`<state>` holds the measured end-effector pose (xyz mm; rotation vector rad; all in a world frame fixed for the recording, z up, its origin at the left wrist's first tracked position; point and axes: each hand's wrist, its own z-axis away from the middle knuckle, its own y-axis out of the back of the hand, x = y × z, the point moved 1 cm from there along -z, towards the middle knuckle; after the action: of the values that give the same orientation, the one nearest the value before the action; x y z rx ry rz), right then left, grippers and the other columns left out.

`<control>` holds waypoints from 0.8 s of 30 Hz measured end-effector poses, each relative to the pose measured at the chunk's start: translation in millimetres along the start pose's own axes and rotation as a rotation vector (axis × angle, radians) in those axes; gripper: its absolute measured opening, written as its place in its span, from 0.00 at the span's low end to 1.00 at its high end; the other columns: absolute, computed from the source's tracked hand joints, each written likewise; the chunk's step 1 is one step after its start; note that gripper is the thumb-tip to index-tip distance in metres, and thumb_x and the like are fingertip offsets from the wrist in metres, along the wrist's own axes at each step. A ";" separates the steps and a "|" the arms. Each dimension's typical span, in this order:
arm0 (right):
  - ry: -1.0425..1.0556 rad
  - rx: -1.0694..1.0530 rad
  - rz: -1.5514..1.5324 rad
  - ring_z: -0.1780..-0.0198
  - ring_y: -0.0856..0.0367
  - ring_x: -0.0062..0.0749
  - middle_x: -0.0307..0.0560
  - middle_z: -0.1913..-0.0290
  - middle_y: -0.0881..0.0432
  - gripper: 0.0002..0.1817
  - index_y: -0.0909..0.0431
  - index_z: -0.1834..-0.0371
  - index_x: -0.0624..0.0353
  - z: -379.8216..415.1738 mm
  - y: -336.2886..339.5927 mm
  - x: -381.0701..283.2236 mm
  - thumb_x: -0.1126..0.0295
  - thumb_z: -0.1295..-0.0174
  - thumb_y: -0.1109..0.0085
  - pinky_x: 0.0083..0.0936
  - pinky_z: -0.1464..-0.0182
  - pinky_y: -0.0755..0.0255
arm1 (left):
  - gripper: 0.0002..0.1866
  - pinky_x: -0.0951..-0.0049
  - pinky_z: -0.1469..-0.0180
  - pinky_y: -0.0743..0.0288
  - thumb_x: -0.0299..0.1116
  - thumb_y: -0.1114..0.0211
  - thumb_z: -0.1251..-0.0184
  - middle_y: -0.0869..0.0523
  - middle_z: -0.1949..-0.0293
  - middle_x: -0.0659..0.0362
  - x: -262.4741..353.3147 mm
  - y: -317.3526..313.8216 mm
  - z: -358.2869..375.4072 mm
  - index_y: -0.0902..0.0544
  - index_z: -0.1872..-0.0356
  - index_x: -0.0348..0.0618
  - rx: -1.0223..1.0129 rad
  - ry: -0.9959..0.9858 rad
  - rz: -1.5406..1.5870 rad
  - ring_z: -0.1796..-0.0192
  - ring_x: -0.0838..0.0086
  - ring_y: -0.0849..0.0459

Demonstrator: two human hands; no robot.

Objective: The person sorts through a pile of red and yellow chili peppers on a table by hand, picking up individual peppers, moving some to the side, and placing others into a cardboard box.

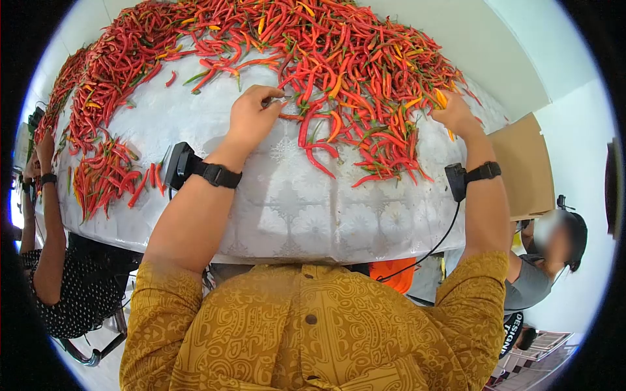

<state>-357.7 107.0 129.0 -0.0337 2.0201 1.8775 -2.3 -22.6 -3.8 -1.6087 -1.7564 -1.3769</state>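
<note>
My left hand (253, 118) is closed in a pinch over the table, at the near edge of the chili heap. A small reddish chili pepper (279, 101) with a thin dark stem shows at its fingertips, mostly hidden by them. On the right side of the heap, my right hand (456, 116) is closed around an orange-yellow chili pepper (441, 99). Another orange bit pokes out below its fingers. Between both hands a loose spread of red chili peppers (365, 107) reaches toward me, several with green stems. Each wrist wears a black strap with a small box.
A silvery patterned cloth covers the table (293, 215). A smaller chili pile (107, 176) lies at the left, where a co-worker's arms (49, 215) reach in. Another person (554, 247) sits at the right, near a cardboard sheet (521, 166). A cable (433, 244) hangs from my right wrist.
</note>
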 end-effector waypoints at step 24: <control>-0.050 -0.051 -0.310 0.76 0.32 0.18 0.36 0.77 0.27 0.09 0.25 0.71 0.60 -23.2 -21.3 1.7 0.70 0.52 0.37 0.21 0.73 0.36 | 0.12 0.70 0.58 0.26 0.30 0.39 0.48 0.18 0.62 0.54 -0.1 0.5 0.1 0.17 0.61 0.42 -0.006 0.007 0.034 0.62 0.66 0.19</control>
<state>-359.4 82.7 108.8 -0.2933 1.8135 1.7156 -1.8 -22.6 -3.7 -1.6270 -1.7146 -1.3718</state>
